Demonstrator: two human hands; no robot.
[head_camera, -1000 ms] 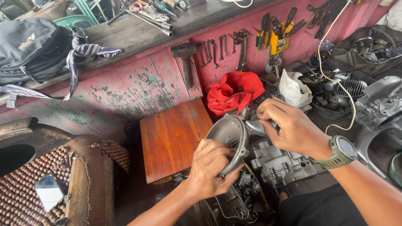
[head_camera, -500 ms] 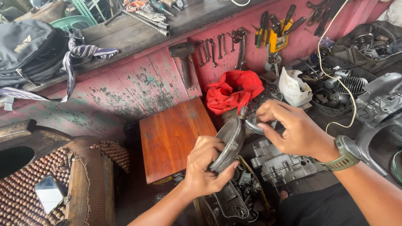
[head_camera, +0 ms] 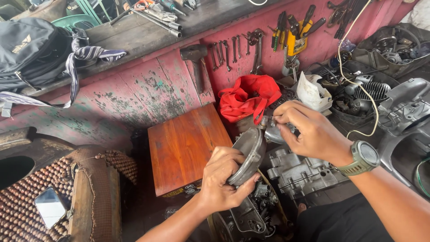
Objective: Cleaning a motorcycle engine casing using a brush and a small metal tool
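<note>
Above the open engine, a round grey metal cover [head_camera: 248,154] is held edge-on, tilted, off the crankcase [head_camera: 300,172] rather than seated on it. The left hand [head_camera: 224,179] has a closed grip around the lower rim of the cover, with the thumb on its face. The right hand [head_camera: 309,130] is closed in a pinch grip on a small metal part [head_camera: 268,121] at the upper edge of the cover; what kind of part it is cannot be told.

Status, as judged: the cover is separated from the engine and is being worked on in the hands. It is not fitted to the crankcase, which lies exposed just below and to the right, so seating and fastening appear to remain.

A wooden box [head_camera: 188,145] stands just left of the cover. A red cloth [head_camera: 248,96] lies behind it against the pink wall [head_camera: 134,98], where wrenches [head_camera: 224,54] and pliers [head_camera: 291,27] hang. A dark backpack [head_camera: 31,49] rests on the shelf above. A beaded seat cover [head_camera: 27,201] sits at far left.
</note>
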